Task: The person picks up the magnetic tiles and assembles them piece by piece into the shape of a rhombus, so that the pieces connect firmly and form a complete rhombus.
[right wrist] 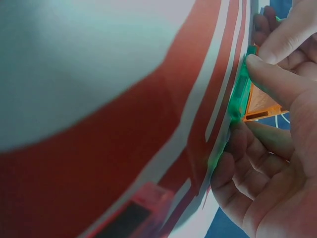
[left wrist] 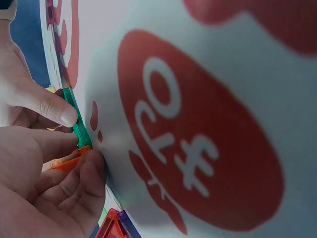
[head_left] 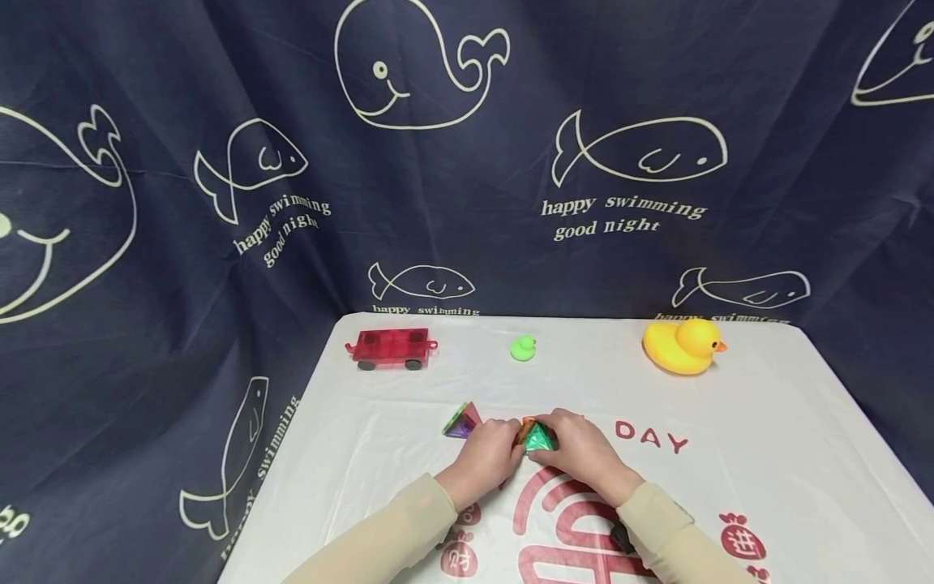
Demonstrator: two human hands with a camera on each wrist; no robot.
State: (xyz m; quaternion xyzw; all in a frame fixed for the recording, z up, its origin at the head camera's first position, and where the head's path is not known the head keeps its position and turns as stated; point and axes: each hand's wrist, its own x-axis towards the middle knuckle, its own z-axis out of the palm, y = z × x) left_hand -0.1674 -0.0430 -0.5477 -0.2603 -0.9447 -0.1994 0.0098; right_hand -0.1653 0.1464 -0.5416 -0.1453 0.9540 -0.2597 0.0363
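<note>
Green tile (head_left: 539, 439) seemingly touches orange tile (right wrist: 261, 102).

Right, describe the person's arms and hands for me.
The left sleeve and right sleeve are long, pale beige, and end near the wrists. The left hand and right hand are bare; no gloves or rings show.

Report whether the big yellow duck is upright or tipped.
Upright: the yellow duck sits with its head above its body.
</note>
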